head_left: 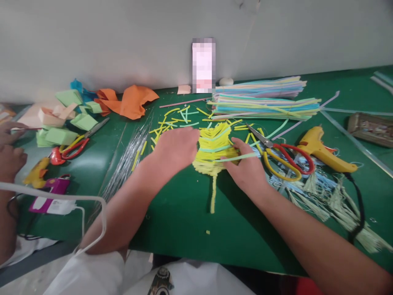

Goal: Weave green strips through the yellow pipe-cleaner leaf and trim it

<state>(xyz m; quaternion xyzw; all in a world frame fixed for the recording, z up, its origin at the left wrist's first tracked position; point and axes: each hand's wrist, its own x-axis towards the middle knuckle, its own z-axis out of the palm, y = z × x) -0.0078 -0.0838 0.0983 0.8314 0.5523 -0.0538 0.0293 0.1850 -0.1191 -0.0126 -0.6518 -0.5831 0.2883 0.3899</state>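
On the green table lies a leaf-like shape [215,141] made of yellow fuzzy stems, crossed by a few mint green ones, with a yellow stalk toward me. My left hand [178,147] is at its left edge, blurred, its fingertips hidden behind the back of the hand. At the right edge is my right hand [245,164], thumb and forefinger closed around the end of a mint green stem [242,157] that lies across the shape. Short cut yellow pieces [159,127] are scattered behind and beside my left hand.
Scissors [276,153], a yellow glue gun [322,151] and raffia tassels [319,192] lie right. Bundled pastel stems [264,106] and a phone [204,65] stand behind. Thin wires [129,155], folded papers [61,119] and another person's hands [12,147] are left.
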